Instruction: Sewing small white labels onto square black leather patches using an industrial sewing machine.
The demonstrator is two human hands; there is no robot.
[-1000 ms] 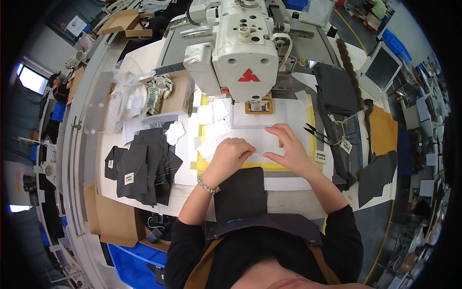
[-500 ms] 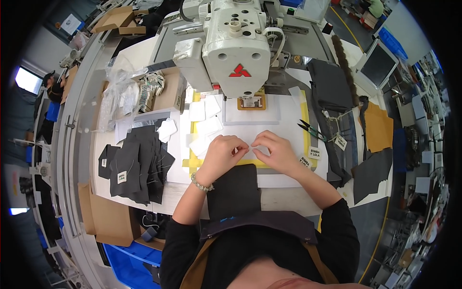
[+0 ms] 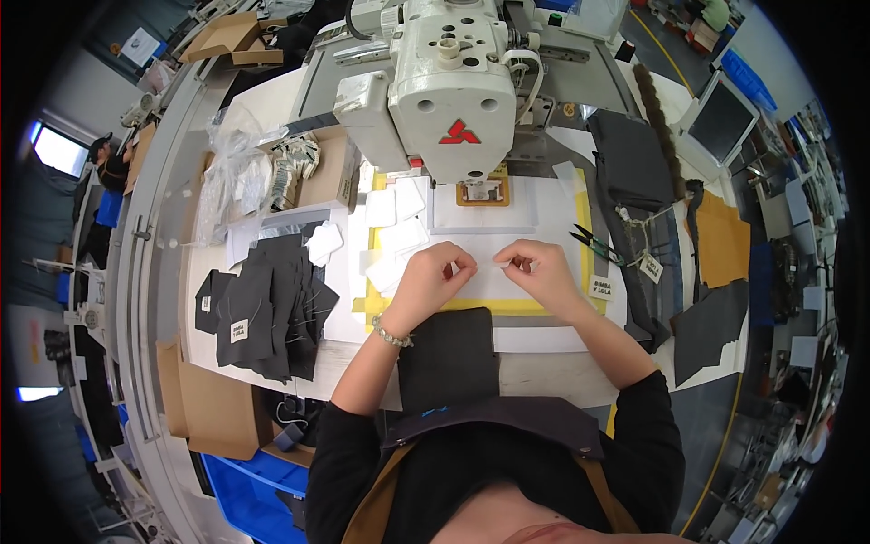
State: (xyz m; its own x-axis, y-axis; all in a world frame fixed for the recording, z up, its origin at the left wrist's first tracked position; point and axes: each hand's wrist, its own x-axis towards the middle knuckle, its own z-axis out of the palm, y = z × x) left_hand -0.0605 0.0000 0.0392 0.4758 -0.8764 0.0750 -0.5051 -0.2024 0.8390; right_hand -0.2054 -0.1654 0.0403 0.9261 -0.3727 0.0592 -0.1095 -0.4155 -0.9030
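Note:
Over the white, yellow-taped work sheet, my left hand (image 3: 437, 279) has its thumb and forefinger pinched; what they hold, if anything, is too small to make out. A short gap away, my right hand (image 3: 542, 279) is closed in a pinch with a small pale bit (image 3: 501, 264) at its fingertips, its kind unclear. Below the left hand a black fabric panel (image 3: 449, 358) lies at the table's front edge. White rounded cards (image 3: 400, 238) are spread beside that hand. By my right forearm lies a printed white label (image 3: 602, 286).
A large white sewing machine (image 3: 456, 104) stands ahead, with an amber-framed clamp (image 3: 482, 191) beneath its head. Stacked dark fabric pieces (image 3: 263, 313) and an open box of labels (image 3: 317, 172) are at left. Black-bladed snips (image 3: 596, 245), mustard fabric (image 3: 723, 240) and a monitor (image 3: 719, 122) are at right.
My hands have drawn apart from nearly touching fingertips, the right one moving rightward. A label by my right wrist is now covered. The whole view has shifted slightly.

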